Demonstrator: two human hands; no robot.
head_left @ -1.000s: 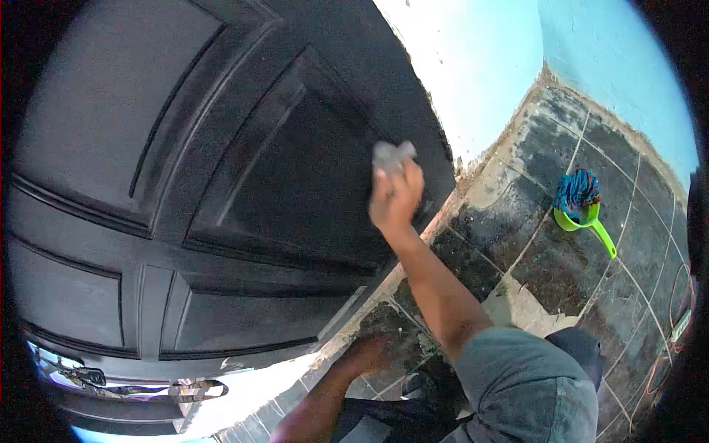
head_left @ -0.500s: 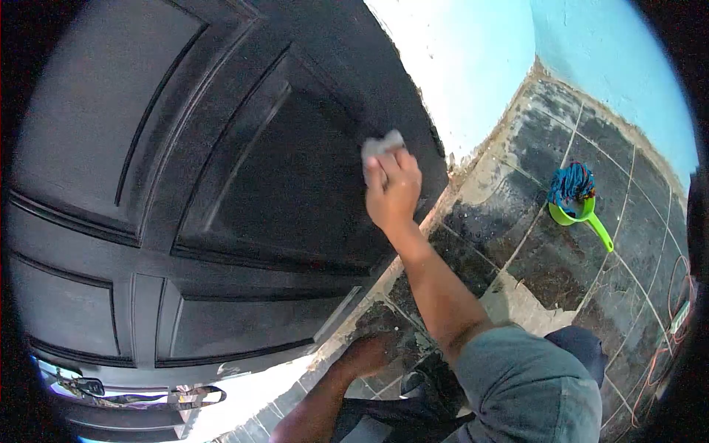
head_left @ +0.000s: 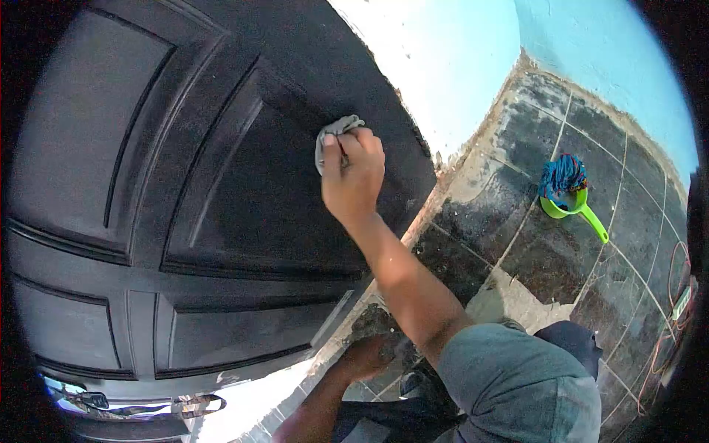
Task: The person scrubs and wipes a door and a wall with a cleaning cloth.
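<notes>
Rag placement is the whole story here: the small crumpled grey cloth (head_left: 334, 133) sits pinned flat against the dark panelled wooden door (head_left: 148, 184), right at the upper edge of the big recessed panel, and it pokes out just above and to the left of the right hand (head_left: 353, 177). The fingers (head_left: 362, 144) of that hand are curled closed over the cloth, gripping it and pressing it to the wood, so the cloth is basically an extension of the fingertips pointing up the door. Only a small bunch of it shows past the knuckles, so I can't really call a long axis on it.

The right arm reaches up from the grey sleeve (head_left: 517, 384) at the bottom of the view, so that hand owns the cloth, no contest. The left hand (head_left: 369, 356) is way down low, resting on the dark tiled floor (head_left: 561, 251) just beside the door's bottom edge, well apart from the cloth. Looks like it's propping the body. Its fingers are in shadow and I honestly cannot tell whether they're spread or curled.

Off to the right, well clear of both hands, a lime green plastic scoop (head_left: 572, 210) with a blue tangled cloth (head_left: 563, 176) stuffed in it sits on the tiles near the pale blue painted wall (head_left: 473, 52).
</notes>
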